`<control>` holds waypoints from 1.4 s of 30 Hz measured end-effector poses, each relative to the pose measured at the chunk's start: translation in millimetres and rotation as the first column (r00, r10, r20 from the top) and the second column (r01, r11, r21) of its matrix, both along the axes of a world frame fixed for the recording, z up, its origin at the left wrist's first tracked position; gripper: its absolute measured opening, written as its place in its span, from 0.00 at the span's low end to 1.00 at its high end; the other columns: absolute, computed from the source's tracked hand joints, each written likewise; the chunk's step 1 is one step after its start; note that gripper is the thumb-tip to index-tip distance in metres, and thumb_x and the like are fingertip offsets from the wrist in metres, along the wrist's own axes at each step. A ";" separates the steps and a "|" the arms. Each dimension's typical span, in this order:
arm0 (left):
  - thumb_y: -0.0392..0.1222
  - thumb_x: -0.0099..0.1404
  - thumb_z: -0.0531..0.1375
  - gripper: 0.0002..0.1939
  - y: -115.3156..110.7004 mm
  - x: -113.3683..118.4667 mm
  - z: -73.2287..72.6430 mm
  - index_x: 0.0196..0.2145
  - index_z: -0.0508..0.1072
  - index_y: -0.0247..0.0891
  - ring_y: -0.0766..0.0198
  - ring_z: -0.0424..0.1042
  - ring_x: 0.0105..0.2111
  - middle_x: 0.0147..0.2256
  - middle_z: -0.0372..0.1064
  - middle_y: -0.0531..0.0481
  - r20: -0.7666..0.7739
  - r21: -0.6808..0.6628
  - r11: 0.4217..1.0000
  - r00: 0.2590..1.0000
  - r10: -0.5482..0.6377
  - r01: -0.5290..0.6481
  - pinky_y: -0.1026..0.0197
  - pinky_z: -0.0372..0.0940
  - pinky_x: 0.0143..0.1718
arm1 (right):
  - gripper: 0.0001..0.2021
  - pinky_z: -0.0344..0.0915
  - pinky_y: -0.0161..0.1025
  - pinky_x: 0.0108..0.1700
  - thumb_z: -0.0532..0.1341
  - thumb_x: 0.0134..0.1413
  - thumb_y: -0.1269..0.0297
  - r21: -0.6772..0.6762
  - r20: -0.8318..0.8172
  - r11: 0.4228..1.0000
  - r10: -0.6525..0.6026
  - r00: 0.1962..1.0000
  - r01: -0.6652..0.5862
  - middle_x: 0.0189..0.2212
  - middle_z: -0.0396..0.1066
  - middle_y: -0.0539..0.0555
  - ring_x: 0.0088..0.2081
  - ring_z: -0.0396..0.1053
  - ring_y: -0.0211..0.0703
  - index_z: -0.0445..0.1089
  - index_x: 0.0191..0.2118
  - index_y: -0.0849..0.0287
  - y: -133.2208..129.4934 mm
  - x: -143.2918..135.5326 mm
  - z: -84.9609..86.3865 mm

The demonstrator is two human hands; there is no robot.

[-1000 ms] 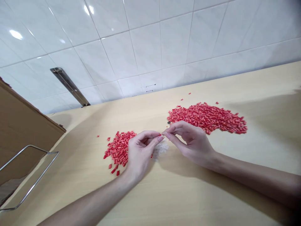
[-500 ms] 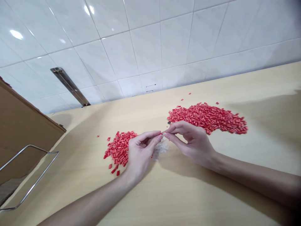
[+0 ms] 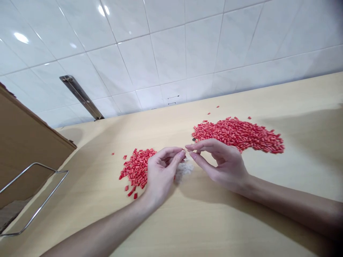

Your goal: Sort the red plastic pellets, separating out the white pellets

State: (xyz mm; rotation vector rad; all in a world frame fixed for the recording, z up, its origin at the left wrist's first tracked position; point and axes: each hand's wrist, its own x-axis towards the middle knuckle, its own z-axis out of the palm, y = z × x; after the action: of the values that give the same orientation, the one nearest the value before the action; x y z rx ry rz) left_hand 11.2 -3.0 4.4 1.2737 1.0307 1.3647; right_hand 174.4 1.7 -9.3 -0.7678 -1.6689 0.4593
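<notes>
Short red plastic tubes (image 3: 138,165) are heaped, axes mixed, on the pale yellow bench (image 3: 214,228), just left of the left hand (image 3: 162,172); that hand is pinched narrow, any content hidden; the right hand (image 3: 226,163), fingertips slightly parted, is placed near a second red heap (image 3: 241,132)

Gap between red piles (image 3: 138,167), cardboard (image 3: 28,142) blocking left, right perhaps passable

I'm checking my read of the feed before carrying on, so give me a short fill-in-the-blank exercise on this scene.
1. The smaller red pile is closer to the ____ grip.
2. The small round thing by the larger red pile is coloured ____.
3. The wall behind the table is covered in pale ____.

Missing words: left; black; tiles.
</notes>
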 end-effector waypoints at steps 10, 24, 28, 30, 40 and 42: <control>0.40 0.59 0.66 0.08 -1.6 1.4 2.5 0.35 0.79 0.33 0.67 0.75 0.31 0.31 0.78 0.47 0.008 -0.023 1.000 1.000 0.000 0.000 0.67 0.70 0.36 | 0.10 0.74 0.40 0.40 0.65 0.52 0.76 -0.026 -0.041 1.000 0.010 0.999 -0.011 0.34 0.77 0.53 0.35 0.76 0.41 0.73 0.40 0.58 2.0 -0.5 1.9; 0.40 0.60 0.65 0.07 -1.8 0.1 0.9 0.35 0.78 0.34 0.67 0.74 0.31 0.30 0.77 0.48 -0.004 -0.012 1.000 1.000 -0.025 0.025 0.65 0.70 0.37 | 0.10 0.73 0.40 0.39 0.66 0.52 0.75 -0.111 -0.179 0.987 0.099 0.979 -0.120 0.33 0.74 0.52 0.35 0.74 0.41 0.71 0.40 0.56 4.3 -1.7 3.6; 0.40 0.59 0.66 0.08 -1.8 0.1 0.3 0.36 0.79 0.34 0.65 0.75 0.32 0.32 0.78 0.47 0.002 -0.023 0.999 0.999 -0.034 0.034 0.64 0.71 0.38 | 0.09 0.74 0.40 0.39 0.66 0.53 0.73 -0.118 -0.177 0.987 0.087 0.980 -0.109 0.33 0.74 0.51 0.36 0.73 0.41 0.71 0.39 0.55 4.5 -1.9 3.0; 0.40 0.59 0.66 0.08 -1.4 -0.1 -0.1 0.36 0.79 0.34 0.65 0.76 0.32 0.32 0.78 0.47 -0.002 -0.020 0.999 0.999 -0.035 0.035 0.64 0.71 0.38 | 0.08 0.74 0.40 0.39 0.65 0.53 0.72 -0.120 -0.172 0.987 0.083 0.982 -0.105 0.33 0.74 0.51 0.35 0.73 0.41 0.71 0.39 0.55 4.6 -2.1 3.2; 0.39 0.58 0.67 0.07 -0.1 0.3 -0.9 0.34 0.79 0.35 0.66 0.76 0.31 0.31 0.78 0.48 -0.032 -0.031 0.999 0.999 -0.026 0.025 0.66 0.71 0.36 | 0.07 0.73 0.41 0.38 0.65 0.53 0.73 -0.121 -0.165 0.986 0.093 0.982 -0.114 0.31 0.72 0.52 0.35 0.73 0.42 0.68 0.35 0.56 3.8 -1.8 1.8; 0.39 0.58 0.67 0.07 -0.3 0.6 -0.8 0.34 0.79 0.34 0.65 0.76 0.31 0.31 0.78 0.47 -0.048 -0.025 0.999 0.999 -0.026 0.025 0.65 0.71 0.36 | 0.07 0.73 0.42 0.38 0.65 0.53 0.73 -0.136 -0.163 0.984 0.092 0.982 -0.114 0.31 0.72 0.52 0.34 0.73 0.42 0.67 0.34 0.56 3.4 -1.6 1.9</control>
State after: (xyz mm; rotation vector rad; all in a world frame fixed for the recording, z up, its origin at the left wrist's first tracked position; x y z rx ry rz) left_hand 11.7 -3.3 3.6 1.3025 1.0578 1.3043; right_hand 172.7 5.1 -7.4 -0.7328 -1.5451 0.7026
